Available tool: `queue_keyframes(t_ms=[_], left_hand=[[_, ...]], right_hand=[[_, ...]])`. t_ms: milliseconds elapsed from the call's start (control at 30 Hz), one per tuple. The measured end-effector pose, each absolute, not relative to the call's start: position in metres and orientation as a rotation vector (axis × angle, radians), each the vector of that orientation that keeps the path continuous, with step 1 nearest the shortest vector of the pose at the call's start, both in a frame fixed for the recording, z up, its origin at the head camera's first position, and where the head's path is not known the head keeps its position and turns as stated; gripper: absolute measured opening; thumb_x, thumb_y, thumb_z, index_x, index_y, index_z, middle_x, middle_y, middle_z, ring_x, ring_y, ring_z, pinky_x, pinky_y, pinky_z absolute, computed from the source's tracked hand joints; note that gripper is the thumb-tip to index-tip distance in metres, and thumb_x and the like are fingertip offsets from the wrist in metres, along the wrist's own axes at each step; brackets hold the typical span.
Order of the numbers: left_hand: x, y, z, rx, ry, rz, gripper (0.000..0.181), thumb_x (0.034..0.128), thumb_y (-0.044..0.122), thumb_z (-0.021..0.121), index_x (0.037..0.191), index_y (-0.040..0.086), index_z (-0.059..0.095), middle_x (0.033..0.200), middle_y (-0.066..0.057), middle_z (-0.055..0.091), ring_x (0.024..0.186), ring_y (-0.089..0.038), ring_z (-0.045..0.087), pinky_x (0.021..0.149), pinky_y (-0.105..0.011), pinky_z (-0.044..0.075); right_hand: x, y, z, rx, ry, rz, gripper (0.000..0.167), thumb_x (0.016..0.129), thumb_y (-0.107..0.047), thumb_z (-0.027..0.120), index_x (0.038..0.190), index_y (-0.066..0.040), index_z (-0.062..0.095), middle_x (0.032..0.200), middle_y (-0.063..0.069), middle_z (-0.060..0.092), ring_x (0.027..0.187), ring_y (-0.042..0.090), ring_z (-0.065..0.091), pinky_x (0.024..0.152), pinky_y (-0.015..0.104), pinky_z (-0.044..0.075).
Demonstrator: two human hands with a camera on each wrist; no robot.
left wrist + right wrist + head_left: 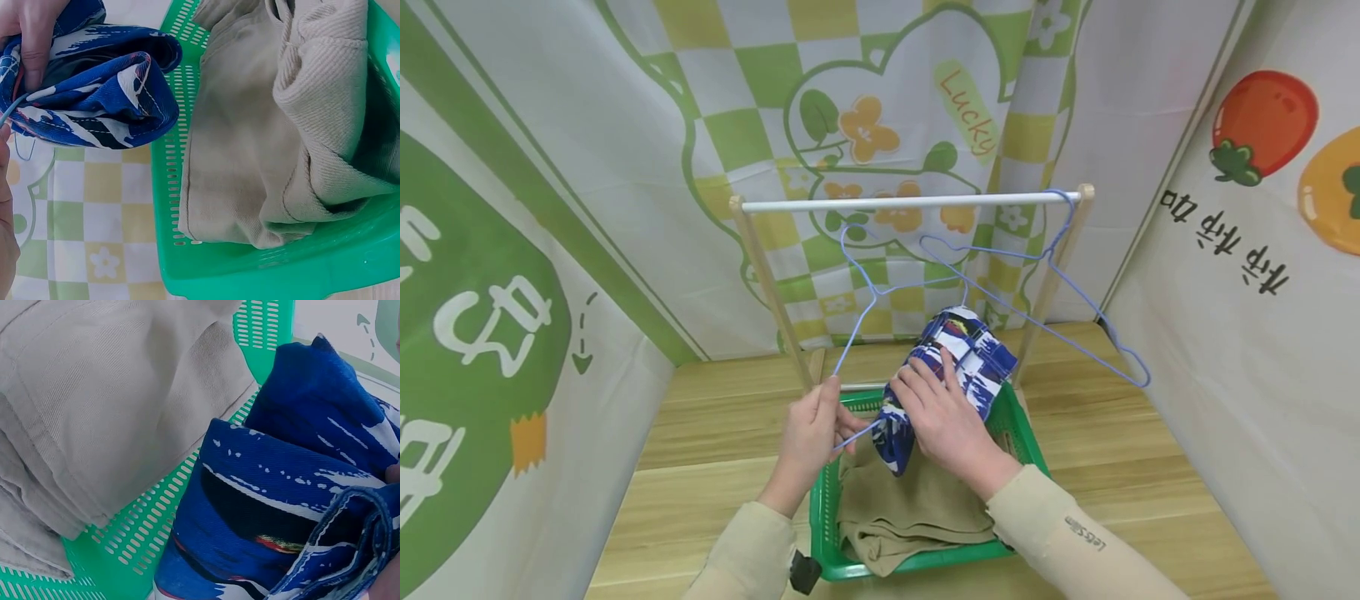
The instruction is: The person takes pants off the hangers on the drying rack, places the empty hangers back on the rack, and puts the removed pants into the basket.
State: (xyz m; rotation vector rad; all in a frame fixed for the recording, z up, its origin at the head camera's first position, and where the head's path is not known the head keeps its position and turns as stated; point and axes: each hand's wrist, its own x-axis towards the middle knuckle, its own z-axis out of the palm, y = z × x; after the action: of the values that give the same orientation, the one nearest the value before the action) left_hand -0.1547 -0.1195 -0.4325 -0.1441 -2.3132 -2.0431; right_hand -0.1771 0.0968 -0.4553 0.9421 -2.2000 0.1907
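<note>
My left hand (820,425) holds a blue wire hanger (855,337) by its left lower corner, with the hook pointing up. A blue-and-white printed garment (958,354) hangs folded over the hanger's lower bar. On it lies my right hand (943,417), gripping the folded cloth near the bar. In the left wrist view, a digit presses into the fold of the garment (125,94). The right wrist view shows the garment (281,494) close up with a stitched strip, and most of the right hand is out of frame.
Below the hands stands a green basket (823,525) with folded khaki clothing (917,500) in it. Behind is a rack with a white rail (910,202) and wooden posts. A second blue hanger (1097,350) hangs at the rail's right end. Printed curtains surround the wooden tabletop (700,467).
</note>
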Motion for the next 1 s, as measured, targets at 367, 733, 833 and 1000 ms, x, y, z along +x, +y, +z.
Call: queue_keyframes(t_ms=[367,733,833,1000], left_hand=[[-0.1554,-0.1201,-0.4373,-0.165,-2.340,-2.025,0.065,0.1097,0.046,0.041,0.079,-0.006,0.064,0.066,-0.018,0.071,0.043,-0.037,0.062,0.030,-0.021,0.034],[-0.1556,-0.1213,-0.4406,-0.151,-2.384,-2.003,0.063,0.1098,0.045,0.042,0.077,-0.003,0.066,0.066,-0.018,0.071,0.045,-0.039,0.062,0.031,-0.021,0.035],[-0.1556,-0.1210,-0.4409,-0.152,-2.402,-1.989,0.063,0.1096,0.046,0.042,0.078,-0.002,0.066,0.066,-0.017,0.071,0.043,-0.034,0.062,0.032,-0.022,0.034],[-0.1554,-0.1216,-0.4416,-0.192,-2.440,-1.920,0.059,0.1099,0.044,0.042,0.078,0.001,0.067,0.064,-0.013,0.071,0.042,-0.024,0.061,0.033,-0.022,0.035]], right_hand=[[-0.1788,0.1004,-0.4570,0.954,-2.156,0.245,0.031,0.092,0.003,0.041,0.116,0.000,0.060,0.125,0.018,0.064,0.129,0.039,0.058,0.115,0.069,0.033],[-0.1802,0.1025,-0.4516,0.929,-2.066,0.344,0.029,0.092,0.004,0.036,0.109,0.003,0.059,0.118,0.020,0.066,0.122,0.042,0.062,0.114,0.069,0.035],[-0.1810,0.1037,-0.4507,0.917,-2.048,0.355,0.028,0.094,0.003,0.035,0.107,0.003,0.060,0.117,0.020,0.067,0.121,0.041,0.063,0.115,0.069,0.034],[-0.1814,0.1057,-0.4501,0.898,-2.026,0.364,0.026,0.093,0.002,0.038,0.106,0.003,0.060,0.116,0.020,0.068,0.120,0.040,0.064,0.114,0.071,0.033]])
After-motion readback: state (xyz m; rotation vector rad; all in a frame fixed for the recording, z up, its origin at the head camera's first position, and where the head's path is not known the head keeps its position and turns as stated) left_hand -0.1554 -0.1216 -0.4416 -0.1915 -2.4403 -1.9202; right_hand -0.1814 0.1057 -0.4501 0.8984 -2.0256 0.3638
